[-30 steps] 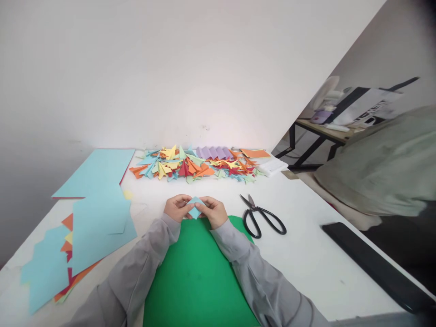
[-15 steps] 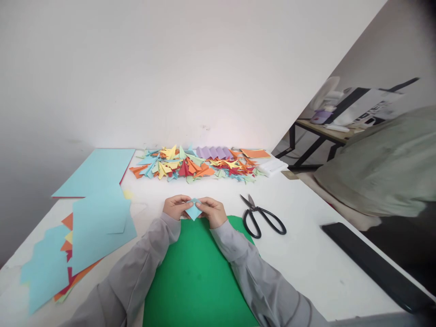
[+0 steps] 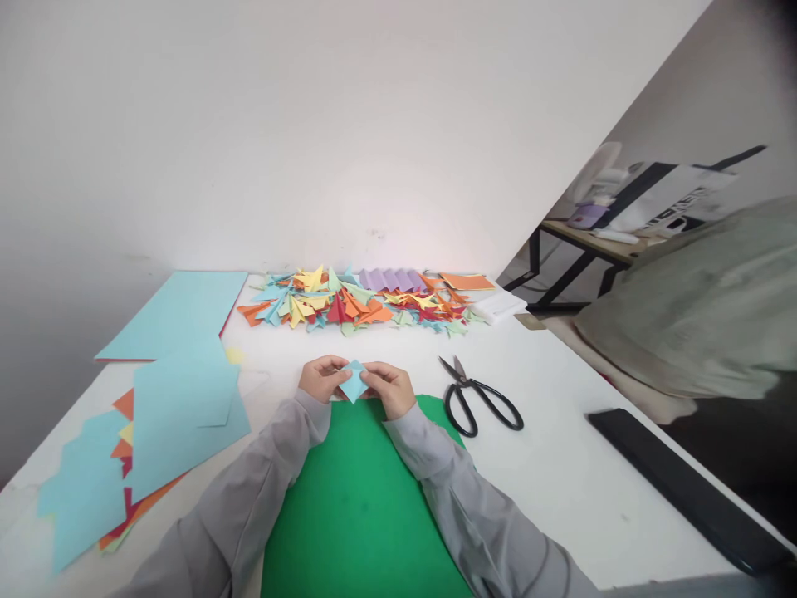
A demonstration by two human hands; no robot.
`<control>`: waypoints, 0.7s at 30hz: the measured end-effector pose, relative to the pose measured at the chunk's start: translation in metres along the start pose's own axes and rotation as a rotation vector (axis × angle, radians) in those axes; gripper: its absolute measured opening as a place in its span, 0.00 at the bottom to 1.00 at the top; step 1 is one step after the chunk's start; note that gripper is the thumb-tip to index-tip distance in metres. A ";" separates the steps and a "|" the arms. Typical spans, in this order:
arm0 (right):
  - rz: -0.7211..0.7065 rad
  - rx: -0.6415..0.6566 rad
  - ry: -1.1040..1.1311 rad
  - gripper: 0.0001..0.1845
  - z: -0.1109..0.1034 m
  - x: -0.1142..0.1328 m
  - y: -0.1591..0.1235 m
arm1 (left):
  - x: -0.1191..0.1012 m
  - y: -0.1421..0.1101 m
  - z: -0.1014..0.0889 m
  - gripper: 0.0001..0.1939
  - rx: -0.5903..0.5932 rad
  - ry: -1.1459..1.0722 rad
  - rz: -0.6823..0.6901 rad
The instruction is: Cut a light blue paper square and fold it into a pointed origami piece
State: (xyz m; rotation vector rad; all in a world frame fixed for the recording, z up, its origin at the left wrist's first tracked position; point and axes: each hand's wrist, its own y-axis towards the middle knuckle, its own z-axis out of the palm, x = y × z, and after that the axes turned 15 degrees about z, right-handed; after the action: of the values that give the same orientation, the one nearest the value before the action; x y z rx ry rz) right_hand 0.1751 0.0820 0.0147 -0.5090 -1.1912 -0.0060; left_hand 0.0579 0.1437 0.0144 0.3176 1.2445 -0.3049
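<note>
A small folded piece of light blue paper [image 3: 354,384] is held up in a diamond shape between both hands. My left hand [image 3: 322,379] pinches its left side, thumb on the front face. On the right side, my right hand [image 3: 391,388] grips it the same way. Fingers behind the paper are mostly hidden. Both hands are over the far edge of a green mat [image 3: 361,507]. Black-handled scissors [image 3: 466,390] lie partly spread to the right of my right hand, blades pointing away.
Folded paper pieces [image 3: 339,307] in several colours are heaped along the wall, beside a pleated purple paper [image 3: 392,280]. Light blue sheets [image 3: 180,415] cover the left side. A long black object [image 3: 678,482] lies at the right edge. Another person [image 3: 703,299] is at the right.
Both hands keep their grip on the blue paper. The right thumb has shifted very slightly on it, and more of its face shows. The other person has moved slightly.
</note>
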 end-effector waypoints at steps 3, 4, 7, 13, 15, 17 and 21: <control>-0.052 -0.020 -0.055 0.10 0.001 0.000 -0.002 | 0.001 -0.002 0.001 0.18 0.025 0.049 0.082; -0.067 -0.024 -0.071 0.10 0.001 0.000 -0.003 | 0.001 -0.002 0.001 0.18 0.031 0.058 0.096; -0.084 -0.035 -0.100 0.10 0.002 0.000 -0.004 | 0.000 -0.002 0.002 0.18 0.032 0.080 0.091; -0.003 -0.014 -0.030 0.10 0.002 -0.001 -0.002 | -0.001 -0.001 0.002 0.18 0.009 0.027 -0.009; 0.018 -0.010 0.004 0.10 0.001 -0.001 -0.001 | -0.003 -0.001 0.003 0.18 -0.003 0.009 -0.028; 0.021 -0.011 0.018 0.11 0.001 -0.001 -0.001 | -0.004 -0.001 0.003 0.18 -0.009 0.002 -0.037; 0.023 -0.019 0.023 0.12 0.001 -0.002 0.000 | -0.003 0.000 0.002 0.18 0.013 -0.001 -0.046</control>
State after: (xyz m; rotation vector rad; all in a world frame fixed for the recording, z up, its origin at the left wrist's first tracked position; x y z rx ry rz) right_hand 0.1731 0.0822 0.0130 -0.5383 -1.1633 -0.0039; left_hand 0.0593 0.1432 0.0180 0.3003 1.2508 -0.3532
